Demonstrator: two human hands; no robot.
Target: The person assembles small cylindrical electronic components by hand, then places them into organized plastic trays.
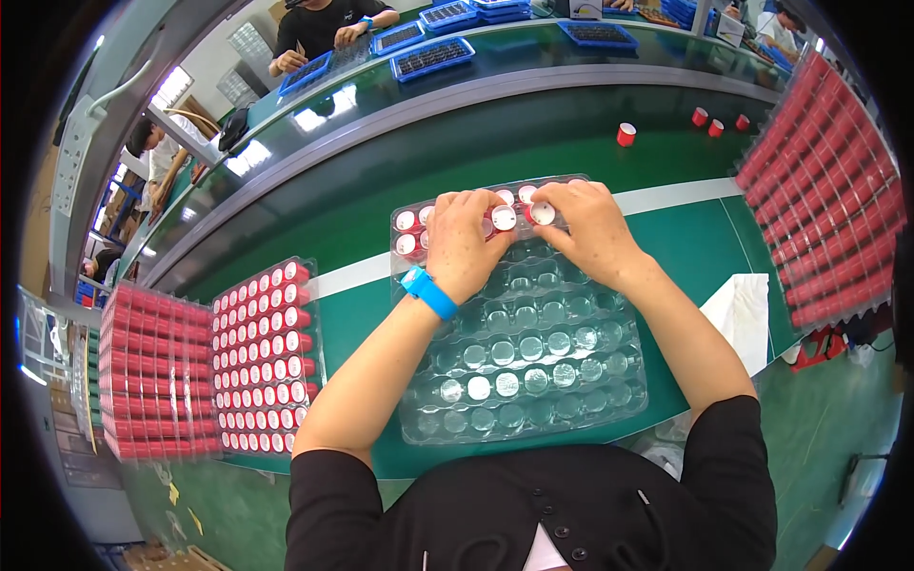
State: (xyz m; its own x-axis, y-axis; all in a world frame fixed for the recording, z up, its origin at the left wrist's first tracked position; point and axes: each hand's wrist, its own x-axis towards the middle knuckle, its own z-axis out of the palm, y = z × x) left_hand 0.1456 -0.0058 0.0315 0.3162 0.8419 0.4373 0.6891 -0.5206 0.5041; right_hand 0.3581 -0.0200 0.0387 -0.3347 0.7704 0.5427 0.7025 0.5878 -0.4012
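Note:
A clear plastic tray (519, 357) with rows of round pockets lies in front of me on the green table. Several red cylinders with white tops (407, 221) fill pockets at its far left. My left hand (465, 240), with a blue wristband, pinches one red cylinder (503, 218) between thumb and fingers over the far rows. Beside it, my right hand (588, 228) grips another red cylinder (542, 212) by its sides. Both white tops face up. Part of the far row is hidden behind my fingers. The nearer pockets hold nothing.
A filled tray (262, 357) lies at left beside a tall stack of filled trays (152, 371). Another stack (828, 200) leans at right. Loose red cylinders (625, 134) stand on the conveyor belt. White paper (741, 319) lies at right. Across the belt, a person (328, 33) handles blue trays (431, 58).

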